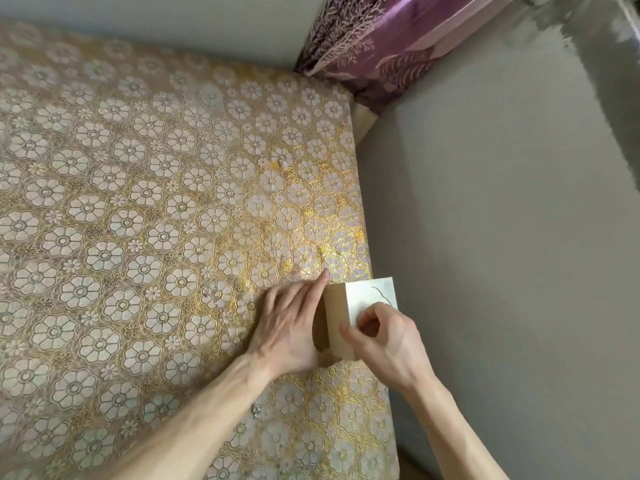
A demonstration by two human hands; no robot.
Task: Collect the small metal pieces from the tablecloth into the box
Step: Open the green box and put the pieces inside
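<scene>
Right hand (pixel 381 336) pinches the cardboard box (pixel 337 318) at the tabletop's right edge; left hand (pixel 292 329) lies flat against its side. A metal piece (pixel 255 412) sits nearer the near edge, on open tablecloth (pixel 104 209).

We see a small cardboard box (pixel 341 318) upright at the right edge of the tablecloth (pixel 138 209), its far corner reaching past that edge. It is tan on the near side and white on the face turned right, which bears a thin dark curved line. Its shadowed left side looks open, though we cannot be sure. The tablecloth is gold with pale flower medallions and lies flat over the counter. A few small metal pieces (pixel 256 412) lie on it. We spot one silvery bit near the front, another beyond the box, and a faint scatter left of the box.
</scene>
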